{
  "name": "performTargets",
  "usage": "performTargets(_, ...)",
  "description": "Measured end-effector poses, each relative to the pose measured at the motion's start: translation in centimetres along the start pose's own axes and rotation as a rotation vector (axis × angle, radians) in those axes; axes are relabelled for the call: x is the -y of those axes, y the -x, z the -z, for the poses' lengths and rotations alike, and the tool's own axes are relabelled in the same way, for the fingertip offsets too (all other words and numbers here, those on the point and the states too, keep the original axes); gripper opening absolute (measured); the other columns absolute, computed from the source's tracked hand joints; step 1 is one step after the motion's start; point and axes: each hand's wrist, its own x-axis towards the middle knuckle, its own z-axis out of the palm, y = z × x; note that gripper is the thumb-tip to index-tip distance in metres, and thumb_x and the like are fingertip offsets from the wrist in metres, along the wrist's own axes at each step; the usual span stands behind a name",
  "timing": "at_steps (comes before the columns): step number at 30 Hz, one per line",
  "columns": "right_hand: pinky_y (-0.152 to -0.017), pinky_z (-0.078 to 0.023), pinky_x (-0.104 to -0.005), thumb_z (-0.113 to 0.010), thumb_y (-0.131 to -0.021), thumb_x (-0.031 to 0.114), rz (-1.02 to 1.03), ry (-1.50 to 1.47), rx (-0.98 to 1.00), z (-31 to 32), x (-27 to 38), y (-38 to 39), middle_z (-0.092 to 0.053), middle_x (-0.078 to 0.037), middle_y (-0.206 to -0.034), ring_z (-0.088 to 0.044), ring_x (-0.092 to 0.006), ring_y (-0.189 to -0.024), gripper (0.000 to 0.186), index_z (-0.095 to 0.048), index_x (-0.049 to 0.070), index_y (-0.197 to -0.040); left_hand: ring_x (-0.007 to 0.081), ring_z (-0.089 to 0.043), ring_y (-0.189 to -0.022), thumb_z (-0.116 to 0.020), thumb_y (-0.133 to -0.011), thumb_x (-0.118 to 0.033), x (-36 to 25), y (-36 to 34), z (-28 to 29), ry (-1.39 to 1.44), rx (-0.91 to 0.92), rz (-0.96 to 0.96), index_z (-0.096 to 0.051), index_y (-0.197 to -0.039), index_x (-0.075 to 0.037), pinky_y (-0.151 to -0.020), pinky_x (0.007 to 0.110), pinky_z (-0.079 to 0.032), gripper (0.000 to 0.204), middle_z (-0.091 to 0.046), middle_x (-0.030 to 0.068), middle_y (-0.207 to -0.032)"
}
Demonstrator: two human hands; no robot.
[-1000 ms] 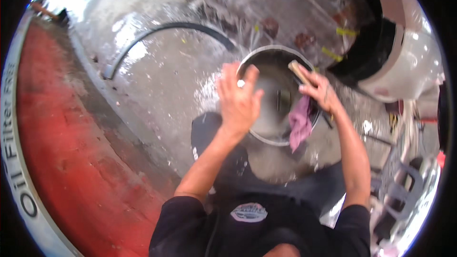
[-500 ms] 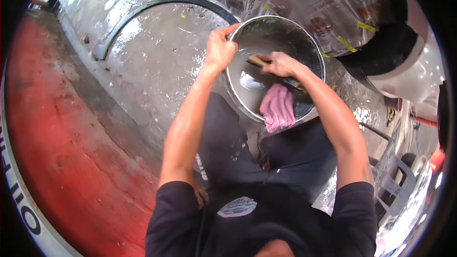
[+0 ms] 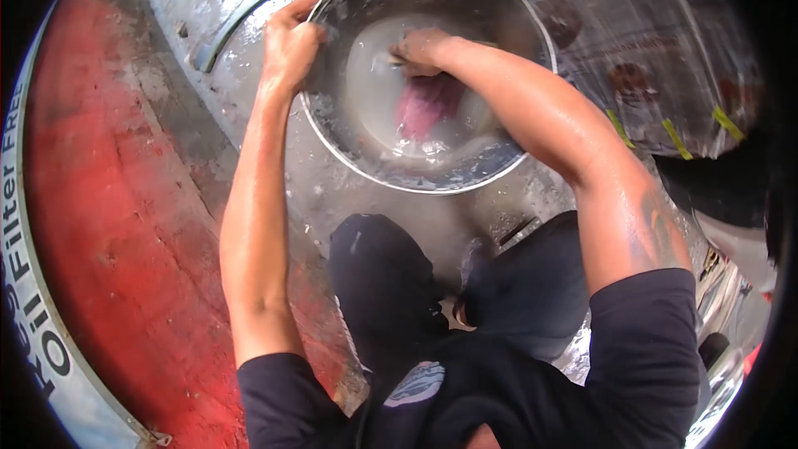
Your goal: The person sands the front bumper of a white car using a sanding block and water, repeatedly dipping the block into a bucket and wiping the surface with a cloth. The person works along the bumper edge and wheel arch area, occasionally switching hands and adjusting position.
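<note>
A wide metal bucket [image 3: 352,155] stands before me, with cloudy water [image 3: 372,66] in it. My left hand [image 3: 289,46] grips the bucket's left rim, fingers wrapped over the edge. My right hand [image 3: 420,51] is down inside the bucket, closed and blurred, on something too hidden to name. A pink cloth [image 3: 422,110] lies in the water just below it, partly covered by my right hand and forearm.
A curved dark strip [image 3: 229,29] lies on the wet floor [image 3: 303,195] behind the bucket. A red-painted ledge [image 3: 108,166] runs along my left, beside a lettered board [image 3: 41,324]. A plastic-and-paper-covered panel [image 3: 640,25] with yellow tape is at the upper right.
The bucket has moved forward in view, with my left hand on its rim. My right hand, earlier holding a wooden-backed item, has gone deeper inside, and the pink cloth has gone into the water.
</note>
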Motion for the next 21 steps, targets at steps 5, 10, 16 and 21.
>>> performTargets(5,-0.1,-0.051,-0.0492,-0.07,-0.088,0.036,-0.038,0.168,0.194,-4.8,-0.5,-0.6,-0.068,-0.019,-0.126,-0.063,-0.0384,-0.121,0.039,-0.072,0.018,-0.121,0.0199,-0.071,-0.088,-0.055,-0.07,0.001,0.5,-0.7,-0.7,-0.097,-0.079,-0.11,-0.075,-0.117,0.0,-0.082,0.032,-0.055,0.051,-0.077,0.0173,-0.099)
performTargets(10,-0.093,-0.052,-0.0483,-0.064,-0.091,0.04,-0.014,-0.091,0.264,-1.1,0.8,3.7,-0.072,-0.017,-0.118,-0.067,-0.0362,-0.108,0.041,-0.072,0.016,-0.123,0.0347,-0.063,-0.108,-0.061,-0.077,-0.006,1.2,-1.2,-0.8,-0.365,-0.127,-0.092,-0.06,-0.137,-0.003,-0.095,0.045,-0.049,0.06,-0.068,0.0247,-0.119)
performTargets(16,-0.105,-0.045,-0.0312,-0.071,-0.089,0.046,-0.271,-0.798,0.119,9.7,2.8,11.2,-0.064,-0.022,-0.137,-0.062,-0.0272,-0.125,0.073,-0.055,0.005,-0.147,0.029,-0.062,-0.108,-0.064,-0.084,-0.006,-4.5,5.2,-3.6,-0.75,-0.419,-0.463,-0.06,-0.137,-0.003,-0.092,0.042,-0.05,0.053,-0.065,0.0205,-0.124)
performTargets(21,-0.102,-0.048,-0.0342,-0.07,-0.093,0.039,-0.182,-1.184,-0.664,9.7,5.7,17.0,-0.062,-0.02,-0.14,-0.064,-0.0249,-0.12,0.07,-0.05,0.002,-0.149,0.0224,-0.068,-0.101,-0.06,-0.1,-0.005,-9.1,18.8,-9.3,0.008,-0.176,0.104,-0.064,-0.131,-0.003,-0.084,0.038,-0.057,0.032,-0.067,0.0112,-0.122)
